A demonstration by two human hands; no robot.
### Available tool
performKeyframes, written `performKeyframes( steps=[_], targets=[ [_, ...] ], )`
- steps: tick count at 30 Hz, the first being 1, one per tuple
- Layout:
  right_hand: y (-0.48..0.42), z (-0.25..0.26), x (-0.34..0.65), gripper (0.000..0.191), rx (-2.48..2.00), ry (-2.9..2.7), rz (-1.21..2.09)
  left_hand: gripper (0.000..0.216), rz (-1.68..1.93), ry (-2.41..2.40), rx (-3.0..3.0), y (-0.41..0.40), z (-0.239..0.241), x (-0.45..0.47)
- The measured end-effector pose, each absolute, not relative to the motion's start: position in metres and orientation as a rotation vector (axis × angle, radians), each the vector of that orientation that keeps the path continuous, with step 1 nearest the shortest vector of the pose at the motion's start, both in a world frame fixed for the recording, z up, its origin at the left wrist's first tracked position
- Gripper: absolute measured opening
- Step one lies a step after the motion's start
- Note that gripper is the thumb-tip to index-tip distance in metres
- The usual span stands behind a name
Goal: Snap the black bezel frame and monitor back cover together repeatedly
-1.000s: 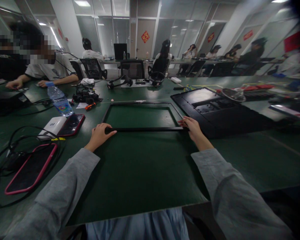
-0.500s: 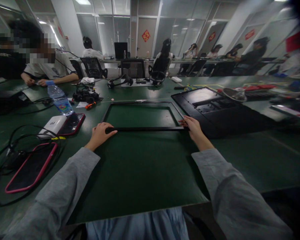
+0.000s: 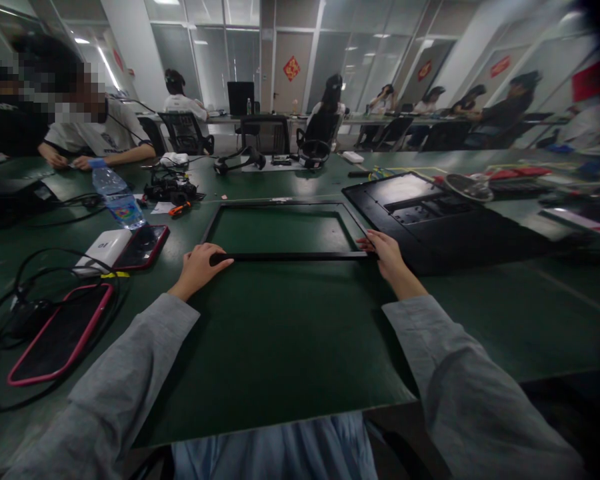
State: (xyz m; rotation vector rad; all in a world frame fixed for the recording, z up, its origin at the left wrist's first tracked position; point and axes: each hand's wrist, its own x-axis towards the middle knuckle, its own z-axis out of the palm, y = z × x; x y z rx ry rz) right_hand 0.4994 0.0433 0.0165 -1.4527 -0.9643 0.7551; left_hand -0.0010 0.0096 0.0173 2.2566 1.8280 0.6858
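Observation:
A thin black rectangular frame (image 3: 290,256) lies flat on the green table (image 3: 280,347) in front of me. My left hand (image 3: 200,265) grips its near left corner, fingers curled over the bar. At the near right corner my right hand (image 3: 387,257) holds the frame, fingers closed on its edge. Both sleeves are grey.
A black back panel (image 3: 430,220) lies right of the frame. On the left are a pink-edged tablet (image 3: 60,337), cables, a red phone (image 3: 143,247), a white box (image 3: 103,250) and a water bottle (image 3: 117,197). A person sits at the far left; others sit at the back desks.
Both hands stay on the frame's near corners. The view has shifted very slightly; the seated person at the left drew their arm in.

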Motion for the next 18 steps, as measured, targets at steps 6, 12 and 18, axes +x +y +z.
performKeyframes(
  steps=[6,12,18],
  targets=[
    [0.0418,0.0171,0.4978,0.024,-1.434,-0.942,0.768,0.040,0.689,1.815,2.263,0.0097,0.0166,-0.0017],
    [0.0418,0.0164,0.4987,0.029,-1.443,-0.962,0.754,0.037,0.693,1.827,2.257,0.0107,0.0147,-0.0017],
    [0.0425,0.0149,0.4996,0.030,-1.451,-0.967,0.751,0.038,0.700,1.821,2.258,0.0105,0.0156,-0.0022]
  ],
)
